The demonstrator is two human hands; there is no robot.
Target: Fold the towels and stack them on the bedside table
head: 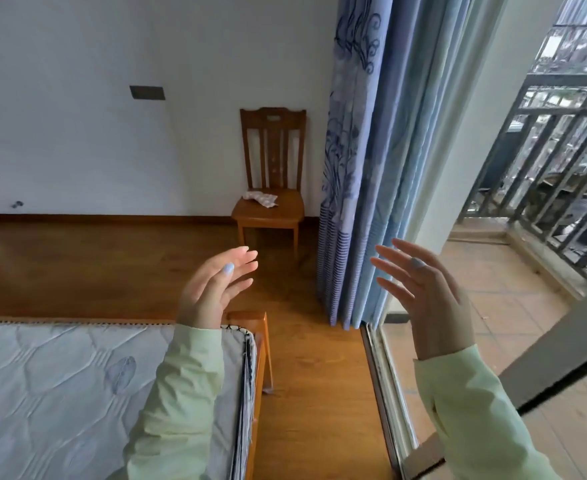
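Both hands up in the air, left hand (212,289) and right hand (427,292), fingers spread, holding nothing (crumpled cloth (260,198) lies on the chair (271,206)).

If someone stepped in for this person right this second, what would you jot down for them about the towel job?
Left hand: up in the air, fingers spread, holding nothing.
Right hand: the same, open and empty.
Things: one crumpled patterned cloth, probably a towel, lies on the seat of the wooden chair by the wall, beside the curtain. No other towels and no bedside table are in view.
Done: nothing that shows; no folded towel or stack is visible.
Left: fetch the cloth from the chair, fold it, perhaps on the mattress, then find the bedside table and stack it there.
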